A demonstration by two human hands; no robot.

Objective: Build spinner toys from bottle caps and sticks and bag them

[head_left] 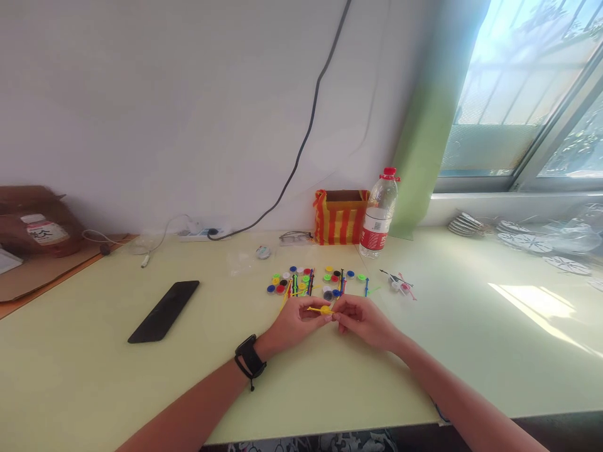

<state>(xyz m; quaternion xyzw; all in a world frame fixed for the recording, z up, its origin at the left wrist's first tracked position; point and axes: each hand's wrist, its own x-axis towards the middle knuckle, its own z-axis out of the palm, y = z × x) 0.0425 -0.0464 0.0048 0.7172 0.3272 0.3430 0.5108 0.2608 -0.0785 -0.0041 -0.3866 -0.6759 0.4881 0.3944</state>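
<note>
A small yellow spinner arrow point(325, 310) with a round hub is held between my two hands, above the table's near middle. My left hand point(299, 317) is closed, its thumb and fingers pinching the arrow from the left. From the right, my right hand point(365, 321) pinches the arrow's other end with its fingertips. Just beyond my hands lie several coloured round caps point(281, 289) and thin plastic arrows point(311, 282) in blue, green, black, red and yellow. A small group of put-together spinners point(399, 285) rests farther right.
A black phone point(164, 312) lies on the pale table point(94, 370) at left. Behind the parts stand a striped bag point(342, 220) and a water bottle point(375, 220). A power strip point(200, 235) and cables sit along the wall. Printed discs point(566, 265) lie at right.
</note>
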